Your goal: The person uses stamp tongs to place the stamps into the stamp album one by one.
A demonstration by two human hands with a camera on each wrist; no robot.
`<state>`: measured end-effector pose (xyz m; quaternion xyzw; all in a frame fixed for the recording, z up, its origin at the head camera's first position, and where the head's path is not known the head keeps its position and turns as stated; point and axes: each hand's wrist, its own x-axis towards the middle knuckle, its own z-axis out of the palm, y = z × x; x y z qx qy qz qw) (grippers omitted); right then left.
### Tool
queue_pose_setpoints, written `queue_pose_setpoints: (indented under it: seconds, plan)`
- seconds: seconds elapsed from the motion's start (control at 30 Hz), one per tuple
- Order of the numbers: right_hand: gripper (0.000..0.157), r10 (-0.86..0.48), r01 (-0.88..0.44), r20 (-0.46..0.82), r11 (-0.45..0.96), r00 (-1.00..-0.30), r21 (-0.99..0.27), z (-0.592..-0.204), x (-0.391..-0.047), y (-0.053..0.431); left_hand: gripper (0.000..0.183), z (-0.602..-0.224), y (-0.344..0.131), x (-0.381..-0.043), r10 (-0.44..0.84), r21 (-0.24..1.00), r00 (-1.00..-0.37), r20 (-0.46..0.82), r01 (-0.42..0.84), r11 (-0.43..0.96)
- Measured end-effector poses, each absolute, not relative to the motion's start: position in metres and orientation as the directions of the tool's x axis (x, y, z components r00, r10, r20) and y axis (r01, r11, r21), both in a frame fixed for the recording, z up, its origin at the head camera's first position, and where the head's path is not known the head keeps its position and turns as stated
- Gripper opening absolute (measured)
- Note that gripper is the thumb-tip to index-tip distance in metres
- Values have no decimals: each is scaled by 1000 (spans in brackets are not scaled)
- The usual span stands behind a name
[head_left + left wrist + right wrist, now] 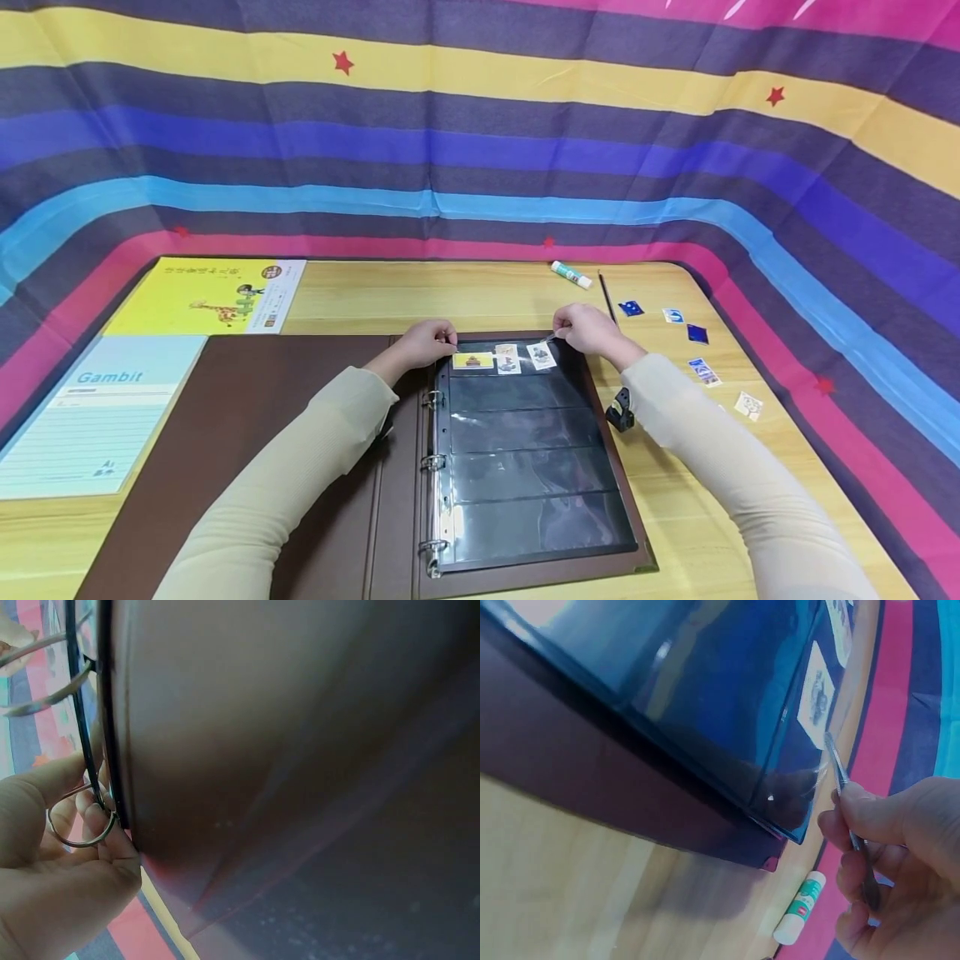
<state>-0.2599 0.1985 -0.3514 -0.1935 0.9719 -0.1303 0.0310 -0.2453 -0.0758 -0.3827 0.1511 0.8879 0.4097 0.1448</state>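
Observation:
A brown ring-binder stamp album [300, 433] lies spread on the table, with a black page [525, 475] of clear pockets on its right side. My left hand [429, 343] pinches the page's upper left corner, close to a metal ring [82, 844]. Tweezers [857, 844] are gripped in my right hand [592, 329] at the page's top right. Their tips touch or nearly touch a white stamp [817, 697] in the top pocket row. Left of it in that row are a yellow stamp [472, 361] and overlapping pale stamps [507, 360].
Several loose stamps [697, 334] lie on the right of the table. A glue stick [572, 275], a black pencil [607, 296] and a small black object [619, 410] are near the album. At left are a yellow book [202, 296] and a pale blue notebook [97, 417].

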Motion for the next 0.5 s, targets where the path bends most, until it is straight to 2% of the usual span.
queue_pose_setpoints:
  seconds: [0.5]
  plan:
    - [10, -374, -336, -119, 907, -920, -254, -344, -261, 204, 4, -382, -75, -245, 392, 771, -911, -130, 155, 617]
